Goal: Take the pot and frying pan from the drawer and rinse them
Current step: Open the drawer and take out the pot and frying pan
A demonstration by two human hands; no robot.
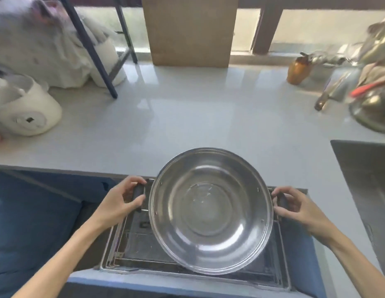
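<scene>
By the left hand (123, 200), fingers curled, one handle of the pot (211, 209) is gripped over the open drawer (187, 283); the other is gripped likewise by the right hand (294, 208). If swung low toward the sink (365, 181), its rim could be knocked against the worktop (187, 117) edge and the grip lost.
</scene>
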